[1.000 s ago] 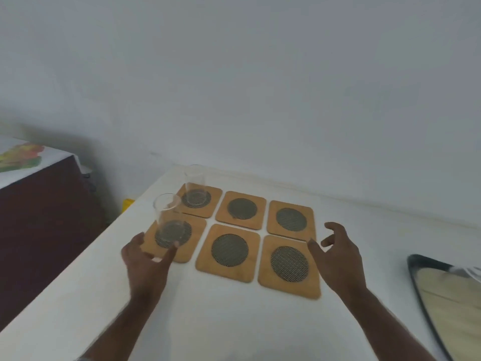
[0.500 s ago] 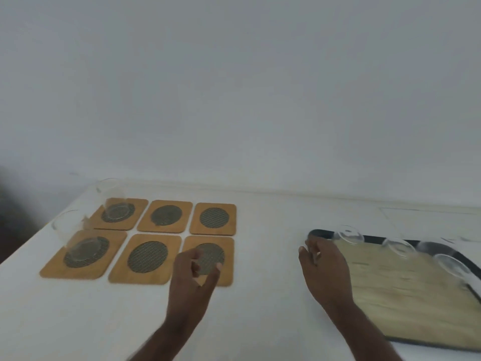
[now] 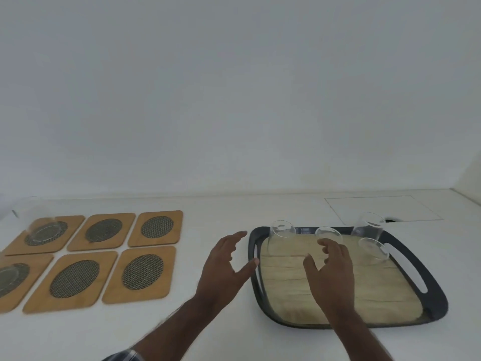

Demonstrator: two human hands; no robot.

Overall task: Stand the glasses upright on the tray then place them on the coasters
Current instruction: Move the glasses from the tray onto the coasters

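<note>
While four coasters remain bare, the two at the far left of the frame already carry upright glasses: one glass point(image 3: 45, 226) on the upper-left coaster point(image 3: 44, 234) and another glass point(image 3: 10, 278) on the lower-left coaster point(image 3: 15, 280), cut by the frame edge. To their right lie the bare coasters point(image 3: 141, 273) in two rows on the white tabletop point(image 3: 130, 332).

Moving toward centre, the left hand point(image 3: 225, 261) hovers over the tabletop just beside the left rim of the dark tray point(image 3: 429, 282), fingers spread and holding nothing. Up and to its right, at the tray's upper-left corner, stands the nearest glass point(image 3: 282, 237), apparently upright.

Further right, the right hand point(image 3: 330, 267) is above the tray's pale liner, fingers curled loosely apart and empty. Directly beyond its fingertips sits a second glass point(image 3: 328, 234), partly hidden, so its posture is unclear. That glass lies straight ahead of the right hand, which is clearly the nearer one to it, so a short forward reach looks like the likely next move.

At the tray's upper right, a third glass point(image 3: 368, 226) appears tilted, and a fourth glass point(image 3: 374, 250) just below it also leans, mouth toward the camera.
</note>
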